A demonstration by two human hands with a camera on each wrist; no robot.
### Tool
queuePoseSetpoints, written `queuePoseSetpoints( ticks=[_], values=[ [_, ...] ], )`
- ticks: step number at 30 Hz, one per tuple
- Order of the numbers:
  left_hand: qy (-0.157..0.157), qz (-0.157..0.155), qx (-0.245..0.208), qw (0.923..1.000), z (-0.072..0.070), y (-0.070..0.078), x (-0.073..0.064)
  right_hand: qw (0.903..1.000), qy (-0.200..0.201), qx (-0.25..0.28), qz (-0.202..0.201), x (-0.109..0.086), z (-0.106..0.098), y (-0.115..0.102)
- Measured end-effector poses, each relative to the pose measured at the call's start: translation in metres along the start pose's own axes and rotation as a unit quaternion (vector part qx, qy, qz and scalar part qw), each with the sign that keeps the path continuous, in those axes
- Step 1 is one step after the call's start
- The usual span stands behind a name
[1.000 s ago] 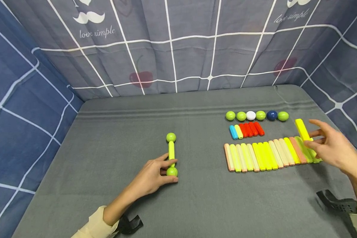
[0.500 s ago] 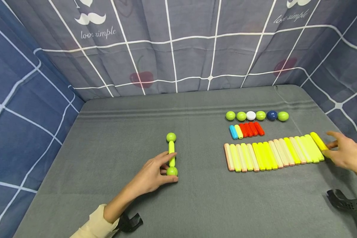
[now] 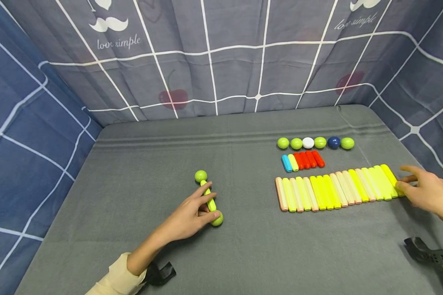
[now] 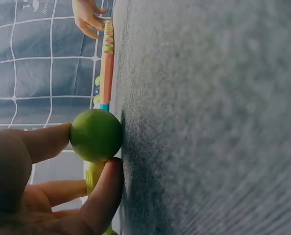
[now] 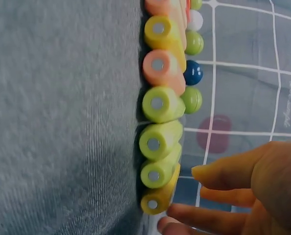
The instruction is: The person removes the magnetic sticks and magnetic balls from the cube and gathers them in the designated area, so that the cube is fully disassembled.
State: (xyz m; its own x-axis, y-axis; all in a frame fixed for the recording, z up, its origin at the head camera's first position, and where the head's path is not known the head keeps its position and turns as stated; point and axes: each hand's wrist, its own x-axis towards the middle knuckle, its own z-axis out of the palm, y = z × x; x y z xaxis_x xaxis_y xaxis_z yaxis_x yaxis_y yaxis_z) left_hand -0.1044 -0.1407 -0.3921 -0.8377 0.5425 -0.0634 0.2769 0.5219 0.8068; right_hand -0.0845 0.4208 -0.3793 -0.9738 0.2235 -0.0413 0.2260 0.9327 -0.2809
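My left hand (image 3: 188, 214) pinches the near green ball (image 4: 96, 135) of a dumbbell-shaped piece, with thumb and fingers set around it. A yellow-green rod (image 3: 208, 196) joins that ball to a far green ball (image 3: 201, 176); the piece lies slanted on the grey cloth. At the right, my right hand (image 3: 426, 189) is beside the end of a long row of rods. Its fingers are extended, with fingertips right at the last yellow rod (image 5: 157, 199). Silver discs show in the rod ends. Part of the joined rod is hidden behind the left fingers.
The long rods (image 3: 321, 192) lie side by side in yellow, lime and peach. Behind them is a row of short blue, yellow and red rods (image 3: 303, 160), then several green, white and blue balls (image 3: 308, 143). Checked curtains (image 3: 236, 69) surround the grey cloth (image 3: 162, 155).
My right hand brings the yellow rod down to the row's right end and presses it closer to its neighbour. The dumbbell piece under my left hand has turned, its far ball shifting left.
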Motion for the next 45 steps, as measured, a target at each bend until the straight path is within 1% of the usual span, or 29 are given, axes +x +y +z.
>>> queuePoseSetpoints(
  ticks=[4, 8, 11, 14, 17, 18, 19, 21, 24, 27, 29, 31, 35, 38, 40, 41, 43, 45],
  values=[
    [0.005, 0.003, -0.025, 0.9997, 0.0, 0.0, 0.001, 0.9996, 0.028, -0.004, 0.004, -0.008, -0.003, -0.012],
    [0.016, 0.006, -0.009, 0.9998, 0.002, 0.003, 0.001, 0.998, 0.058, 0.012, -0.021, -0.017, -0.006, -0.036],
    [0.027, 0.007, 0.023, 0.9994, 0.003, 0.005, 0.001, 0.9948, 0.08, 0.026, -0.058, -0.022, -0.006, -0.057],
    [0.036, 0.01, 0.046, 0.9982, 0.004, 0.006, 0.002, 0.9905, 0.09, 0.042, -0.095, -0.027, -0.004, -0.079],
    [0.042, 0.019, 0.055, 0.9974, 0.004, 0.006, 0.004, 0.9817, 0.095, 0.078, -0.145, -0.035, -0.001, -0.102],
    [0.044, 0.021, 0.055, 0.9973, 0.005, 0.005, 0.005, 0.9766, 0.094, 0.095, -0.168, -0.037, 0.001, -0.11],
    [0.044, 0.023, 0.053, 0.9974, 0.005, 0.005, 0.005, 0.9718, 0.084, 0.116, -0.187, -0.039, 0.001, -0.119],
    [0.044, 0.024, 0.043, 0.9978, 0.005, 0.003, 0.006, 0.9579, 0.069, 0.152, -0.234, -0.043, 0.003, -0.139],
    [0.041, 0.021, 0.015, 0.9988, 0.005, 0.003, 0.007, 0.9359, 0.022, 0.206, -0.285, -0.047, 0.009, -0.172],
    [0.034, 0.024, -0.023, 0.9989, 0.006, 0.004, 0.008, 0.9156, -0.047, 0.254, -0.308, -0.048, 0.019, -0.204],
    [0.026, 0.028, -0.049, 0.9981, 0.007, 0.005, 0.008, 0.9056, -0.086, 0.265, -0.32, -0.048, 0.031, -0.224],
    [0.018, 0.028, -0.064, 0.9974, 0.009, 0.005, 0.008, 0.9028, -0.111, 0.25, -0.332, -0.047, 0.044, -0.243],
    [0.011, 0.025, -0.076, 0.9967, 0.01, 0.005, 0.008, 0.9047, -0.107, 0.189, -0.367, -0.043, 0.071, -0.273],
    [0.011, 0.025, -0.079, 0.9965, 0.01, 0.005, 0.008, 0.9027, -0.115, 0.166, -0.38, -0.04, 0.084, -0.288],
    [0.013, 0.031, -0.08, 0.9962, 0.009, 0.004, 0.007, 0.8997, -0.121, 0.159, -0.388, -0.039, 0.088, -0.294],
    [0.017, 0.031, -0.069, 0.997, 0.009, 0.004, 0.007, 0.8983, -0.125, 0.156, -0.391, -0.039, 0.089, -0.297],
    [0.03, 0.027, -0.029, 0.9988, 0.006, 0.005, 0.006, 0.8961, -0.129, 0.152, -0.396, -0.039, 0.09, -0.299],
    [0.049, 0.021, 0.036, 0.9979, 0.003, 0.006, 0.005, 0.8971, -0.13, 0.147, -0.396, -0.039, 0.089, -0.298]
  ],
)
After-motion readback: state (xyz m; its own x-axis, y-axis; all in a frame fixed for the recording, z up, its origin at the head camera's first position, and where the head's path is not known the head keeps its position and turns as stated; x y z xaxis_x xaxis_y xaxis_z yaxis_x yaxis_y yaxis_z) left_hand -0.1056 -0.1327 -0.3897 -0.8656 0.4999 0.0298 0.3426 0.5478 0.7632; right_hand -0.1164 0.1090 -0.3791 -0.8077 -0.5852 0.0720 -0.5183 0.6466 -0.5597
